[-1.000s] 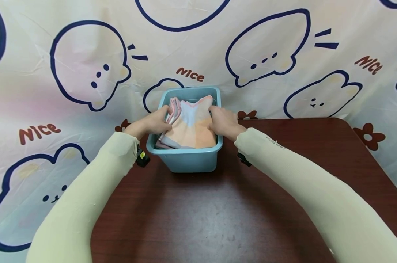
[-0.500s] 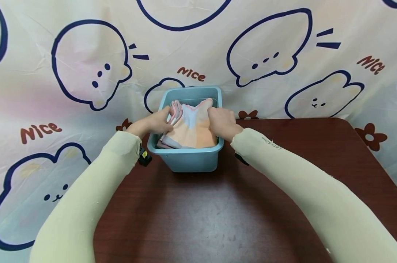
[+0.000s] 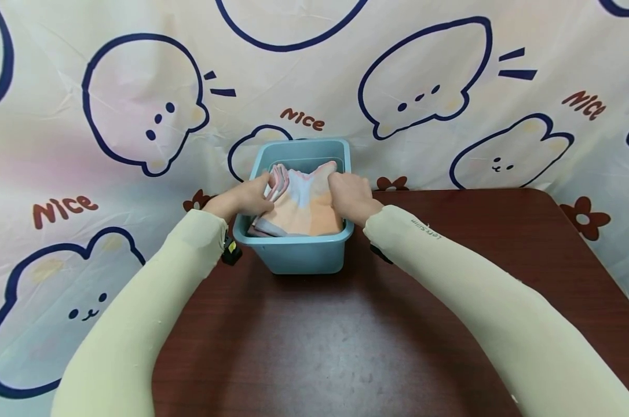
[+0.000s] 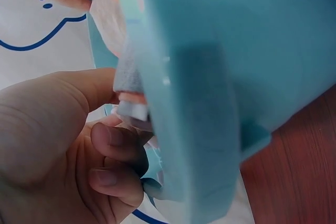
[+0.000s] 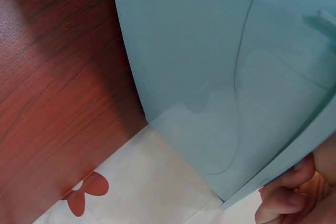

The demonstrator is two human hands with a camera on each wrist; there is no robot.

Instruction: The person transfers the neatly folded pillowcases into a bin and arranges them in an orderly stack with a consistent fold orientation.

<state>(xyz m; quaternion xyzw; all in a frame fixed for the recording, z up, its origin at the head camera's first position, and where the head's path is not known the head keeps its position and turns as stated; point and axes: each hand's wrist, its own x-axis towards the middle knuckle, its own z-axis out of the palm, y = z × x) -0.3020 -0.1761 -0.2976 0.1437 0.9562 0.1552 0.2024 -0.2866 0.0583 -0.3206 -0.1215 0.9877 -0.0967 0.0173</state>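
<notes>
A light blue plastic bin stands on the table, and a folded cloth in peach, orange and pale blue with pink edging sits inside it. My left hand reaches over the left rim and pinches the cloth's folded left edge. In the left wrist view, thumb and fingers close around the grey layered folds. On the opposite side, my right hand grips the cloth's right edge just inside the rim. The right wrist view shows its curled fingers beside the bin rim, with the cloth hidden there.
The dark reddish-brown wooden table extends in front of the bin and to its right. Close behind the bin hangs a pale curtain printed with blue cartoon outlines, its lower part meeting the table's back edge.
The cloth has sunk a little deeper into the bin, its top edge now lower against the back wall. My right hand has shifted slightly left and its fingers are more curled.
</notes>
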